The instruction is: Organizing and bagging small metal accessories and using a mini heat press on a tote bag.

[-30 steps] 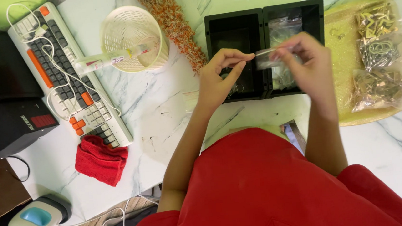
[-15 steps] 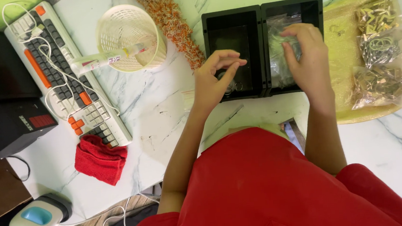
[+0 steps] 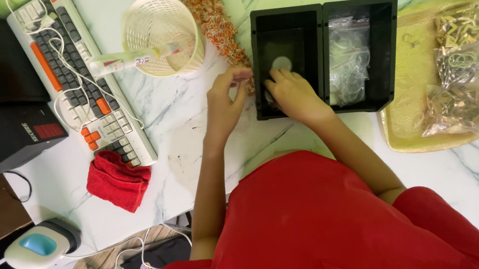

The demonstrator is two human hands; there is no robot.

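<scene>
red short-sleeved top (bare forearms)

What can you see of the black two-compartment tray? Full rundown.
The black two-compartment tray looks like rigid plastic, rectangular, with a centre wall splitting it in two. It sits flat on the white marble table. The left compartment holds a small pale round piece, and the right hand reaches into it. The right compartment holds clear plastic bags. The left hand is just outside its left wall.

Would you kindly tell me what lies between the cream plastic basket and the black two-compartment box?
A fuzzy orange-and-white strip lies between them, in the head view.
</scene>
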